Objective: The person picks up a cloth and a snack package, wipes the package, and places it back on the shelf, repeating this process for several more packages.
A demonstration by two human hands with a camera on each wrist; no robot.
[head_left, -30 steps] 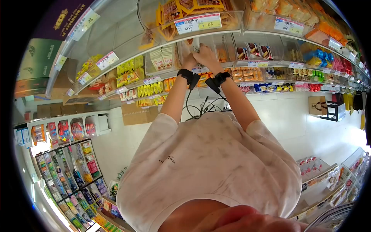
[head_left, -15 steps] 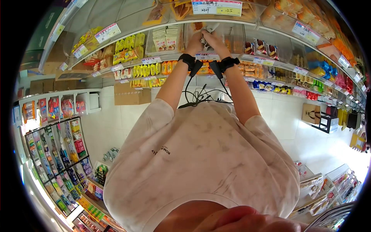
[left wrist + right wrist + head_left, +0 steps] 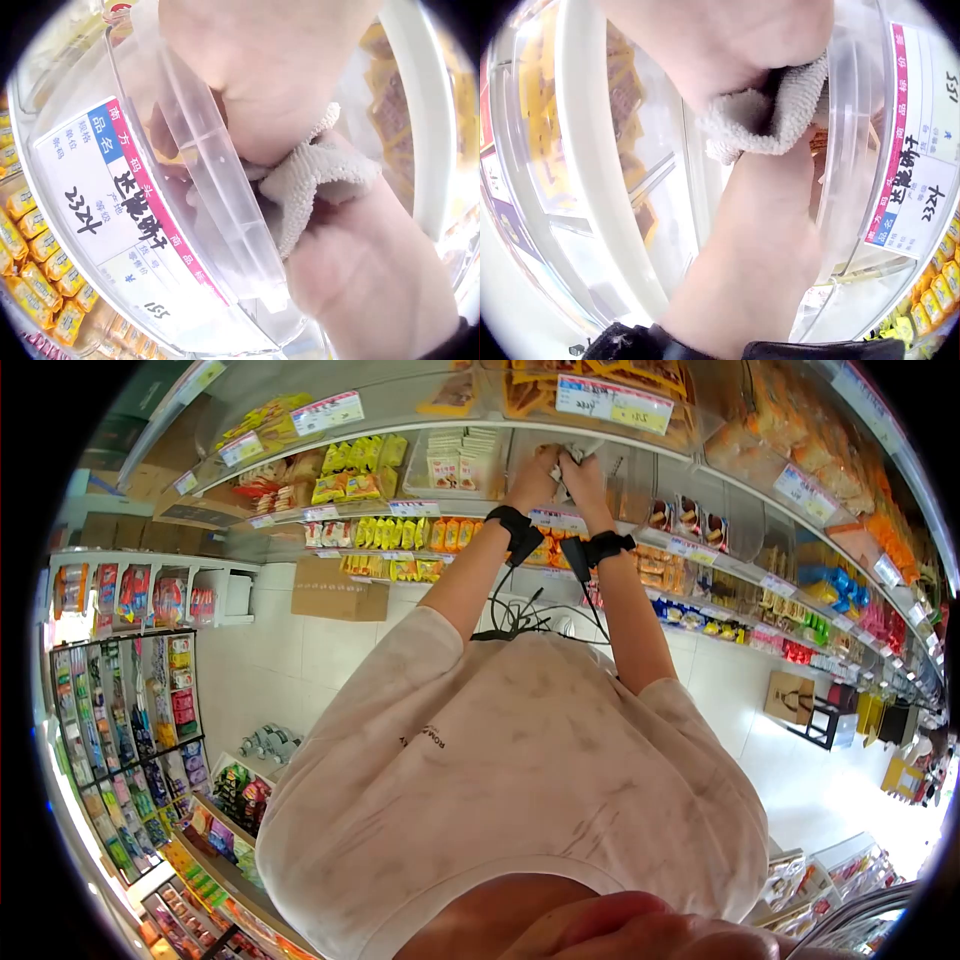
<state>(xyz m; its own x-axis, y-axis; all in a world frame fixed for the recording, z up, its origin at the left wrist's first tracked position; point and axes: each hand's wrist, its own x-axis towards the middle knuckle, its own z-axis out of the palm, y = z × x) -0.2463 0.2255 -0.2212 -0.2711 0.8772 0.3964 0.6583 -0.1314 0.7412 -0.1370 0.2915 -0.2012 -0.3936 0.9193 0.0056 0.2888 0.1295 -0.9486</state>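
Observation:
In the head view my left hand (image 3: 533, 482) and right hand (image 3: 584, 478) meet over a clear plastic bin (image 3: 225, 195) on the shelf. Between them is a crumpled grey-white terry cloth (image 3: 296, 184). The left wrist view shows it bunched beside the left hand (image 3: 262, 67) and draped over fingers of the right hand (image 3: 375, 262). Seen from the right wrist, the right hand (image 3: 742, 45) grips the cloth, whose folded edge loops below it. The left hand's fingers are partly hidden under the cloth. A white price label (image 3: 120, 202) fronts the bin.
A bin with white packets (image 3: 458, 465) stands left of the hands, and round wrapped cakes (image 3: 688, 515) lie to the right. Above, a shelf of yellow-bagged snacks (image 3: 600, 372) overhangs. Orange packets (image 3: 657, 568) line the lower shelf. Black cables (image 3: 530, 615) hang below the wrists.
The head view has turned, so the shelves sit differently in it. Both hands stay close together at the bin; the cloth shows in a different fold between them.

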